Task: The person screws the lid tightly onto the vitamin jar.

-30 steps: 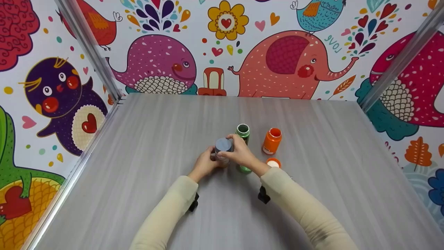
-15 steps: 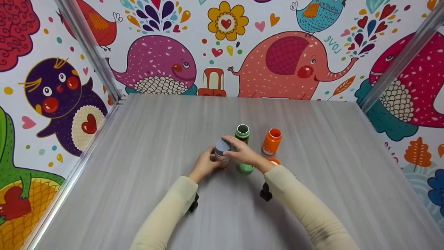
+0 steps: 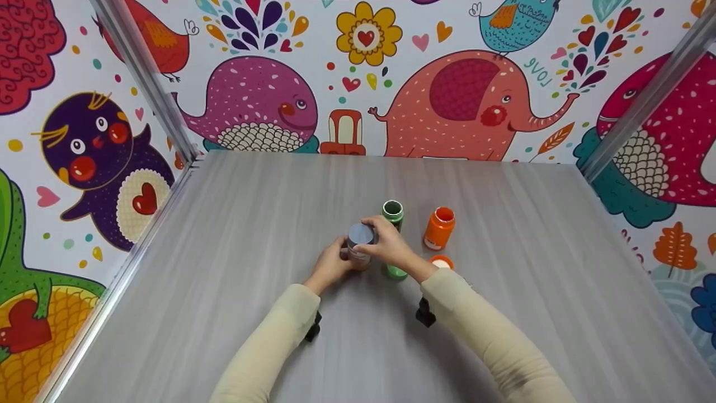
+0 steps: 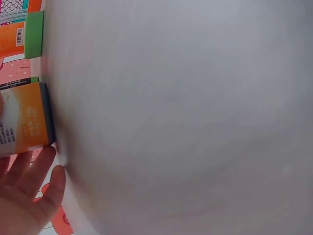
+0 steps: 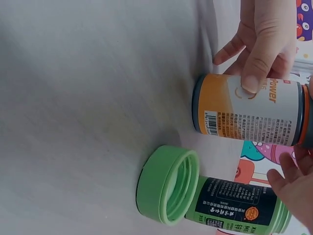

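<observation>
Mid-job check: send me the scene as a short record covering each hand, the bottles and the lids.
Left hand: holds the body of the orange-and-white-labelled bottle
Right hand: grips its gray lid
Held bottle: upright, lid on
Green bottle: standing, mouth uncovered, black label
Orange bottle: standing, mouth uncovered, right of the green one
Green lid: on the table, open side up, nearer the person than the green bottle
Orange lid: nearer the person than the orange bottle

Held jar (image 3: 361,236), 3 views: 1 high, 2 close
</observation>
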Motion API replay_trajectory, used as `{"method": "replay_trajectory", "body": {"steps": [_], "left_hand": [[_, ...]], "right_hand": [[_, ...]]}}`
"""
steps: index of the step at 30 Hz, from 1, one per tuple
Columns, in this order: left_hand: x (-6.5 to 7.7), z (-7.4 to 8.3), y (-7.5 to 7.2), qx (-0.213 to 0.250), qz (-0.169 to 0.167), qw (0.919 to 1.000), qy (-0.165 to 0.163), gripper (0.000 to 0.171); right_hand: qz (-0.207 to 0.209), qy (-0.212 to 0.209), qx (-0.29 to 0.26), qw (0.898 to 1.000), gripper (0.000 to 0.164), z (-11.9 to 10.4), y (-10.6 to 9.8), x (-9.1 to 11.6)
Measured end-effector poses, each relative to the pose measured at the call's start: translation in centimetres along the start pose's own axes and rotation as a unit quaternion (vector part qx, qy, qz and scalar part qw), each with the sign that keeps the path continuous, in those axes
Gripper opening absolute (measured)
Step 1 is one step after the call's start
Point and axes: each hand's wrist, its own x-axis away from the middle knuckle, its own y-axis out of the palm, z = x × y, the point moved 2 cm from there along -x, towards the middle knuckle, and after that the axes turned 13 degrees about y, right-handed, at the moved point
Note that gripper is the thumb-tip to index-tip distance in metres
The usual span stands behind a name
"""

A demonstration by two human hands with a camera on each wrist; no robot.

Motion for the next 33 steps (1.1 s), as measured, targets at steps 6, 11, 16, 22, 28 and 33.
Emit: {"method": "replay_trajectory", "body": {"steps": [6, 11, 16, 22, 28, 33], "left_hand": [[-0.1, -0.2, 0.0, -0.015, -0.002, 0.9999, -0.007, 0.053], [-0.1, -0.1, 0.0, 0.002, -0.005, 1.0000, -0.002, 0.052], [0.0, -0.1, 0.0, 0.007, -0.004, 0.9999, 0.008, 0.051], [0.0, 0.0, 0.0, 0.006, -0.004, 0.9999, 0.010, 0.049], [0.0, 0.0, 0.0, 0.004, -0.005, 1.0000, 0.000, 0.052], [0.0, 0.0, -0.1, 0.006, -0.001, 1.0000, 0.000, 0.052]], "right_hand": [[-0.063, -0.016, -0.009, 0.998, 0.075, 0.4, -0.3, 0.2], [-0.121, -0.002, -0.038, 0.992, 0.067, 0.0, -1.3, 0.7], [-0.130, -0.006, -0.037, 0.991, 0.060, 0.4, -1.2, 0.3], [-0.064, -0.014, -0.016, 0.998, 0.056, 0.4, -0.7, 0.1], [-0.031, -0.003, -0.004, 1.000, 0.056, 0.1, -0.4, 0.2], [-0.006, 0.030, -0.004, 1.000, 0.056, -0.2, -0.1, 0.1]]}}
